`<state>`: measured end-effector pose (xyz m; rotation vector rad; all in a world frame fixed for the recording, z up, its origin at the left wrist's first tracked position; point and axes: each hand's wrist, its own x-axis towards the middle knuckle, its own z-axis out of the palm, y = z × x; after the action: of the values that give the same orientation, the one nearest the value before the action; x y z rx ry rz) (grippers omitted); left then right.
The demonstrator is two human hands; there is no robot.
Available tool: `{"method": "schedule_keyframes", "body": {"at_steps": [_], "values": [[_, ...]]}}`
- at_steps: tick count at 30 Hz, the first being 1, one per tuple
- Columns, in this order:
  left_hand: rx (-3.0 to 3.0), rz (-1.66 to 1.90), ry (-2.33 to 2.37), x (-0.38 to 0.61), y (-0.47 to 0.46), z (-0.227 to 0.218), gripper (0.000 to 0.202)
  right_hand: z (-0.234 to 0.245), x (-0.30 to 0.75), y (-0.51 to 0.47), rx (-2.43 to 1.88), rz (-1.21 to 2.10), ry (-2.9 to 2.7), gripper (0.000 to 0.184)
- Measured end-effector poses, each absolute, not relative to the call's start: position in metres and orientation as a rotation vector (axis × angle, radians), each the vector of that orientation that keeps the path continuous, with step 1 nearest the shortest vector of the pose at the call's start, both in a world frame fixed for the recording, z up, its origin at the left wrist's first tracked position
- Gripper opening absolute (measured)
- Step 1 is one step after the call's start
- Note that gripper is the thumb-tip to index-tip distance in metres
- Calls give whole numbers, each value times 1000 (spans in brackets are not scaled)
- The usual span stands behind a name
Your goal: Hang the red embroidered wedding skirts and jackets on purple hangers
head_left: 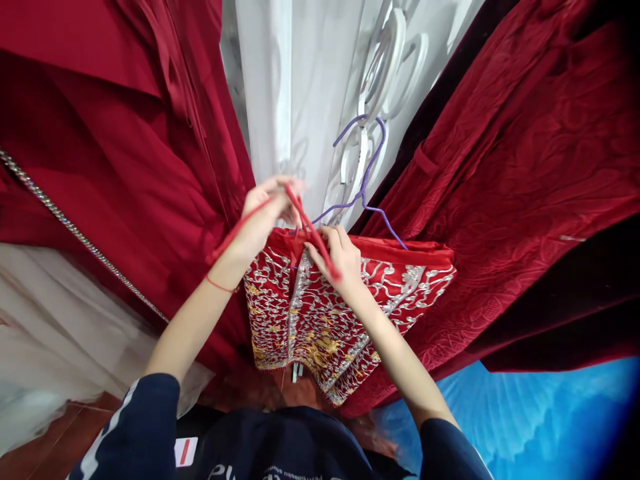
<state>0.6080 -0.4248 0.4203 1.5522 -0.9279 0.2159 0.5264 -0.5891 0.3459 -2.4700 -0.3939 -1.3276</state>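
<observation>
A red embroidered skirt (330, 333) with silver and gold patterns hangs at the centre on a purple wire hanger (373, 160). Its smooth red waistband (400, 250) runs along the top. At the waistband's left part, my left hand (270, 203) is closed on a red drawstring (303, 213), its fingers partly smeared by motion. One length of the drawstring trails back over my left wrist. Beside it, my right hand (343, 257) is closed at the waistband, with the drawstring passing between thumb and fingers and its end lying over the hand. The drawstring's crossing is partly hidden by fingers.
Dark red garments (100, 133) hang close on the left, one with a glittering trim (75, 230). A patterned red velvet garment (525, 173) hangs on the right. White ring-shaped hooks (395, 60) hold the hanger. Pale fabric (75, 333) and blue fabric (525, 413) lie lower down.
</observation>
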Motion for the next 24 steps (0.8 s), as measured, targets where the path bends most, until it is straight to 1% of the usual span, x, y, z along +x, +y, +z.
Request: {"method": "schedule_keyframes", "body": {"at_steps": [2, 4, 5, 6, 8, 11, 13, 14, 16, 18, 19, 21, 24], "values": [[1503, 128, -808, 631, -429, 434, 44, 346, 527, -589, -2473, -1322, -393, 28], [1602, 58, -774, 645, -429, 438, 47, 345, 526, -590, -2471, -1298, -387, 28], [1671, 81, -770, 645, -427, 437, 48, 344, 525, -590, -2460, -1288, -376, 27], [1729, 161, -773, 639, -423, 434, 48, 343, 523, -591, -2439, -1281, -364, 27], [1759, 441, -781, 615, -413, 423, 43, 340, 518, -591, -2364, -1280, -355, 27], [1640, 832, -681, 564, -398, 386, 27, 327, 505, -587, -2183, -1383, -375, 25], [1575, 939, -495, 535, -393, 342, 17, 308, 492, -580, -2069, -1496, -393, 22], [1557, 938, -385, 525, -392, 315, 16, 295, 485, -574, -2032, -1531, -401, 21], [1568, 816, -141, 513, -395, 256, 18, 261, 472, -560, -2005, -1491, -371, 18], [1658, 522, -33, 509, -399, 202, 18, 223, 462, -545, -2049, -1242, -215, 11], [1699, 347, -38, 508, -401, 181, 19, 206, 459, -538, -2077, -1060, -104, 9], [1742, 136, -109, 509, -404, 152, 19, 178, 459, -528, -2100, -791, 73, 13], [1750, 70, -150, 508, -404, 138, 18, 162, 467, -523, -2110, -581, 191, 26]]}}
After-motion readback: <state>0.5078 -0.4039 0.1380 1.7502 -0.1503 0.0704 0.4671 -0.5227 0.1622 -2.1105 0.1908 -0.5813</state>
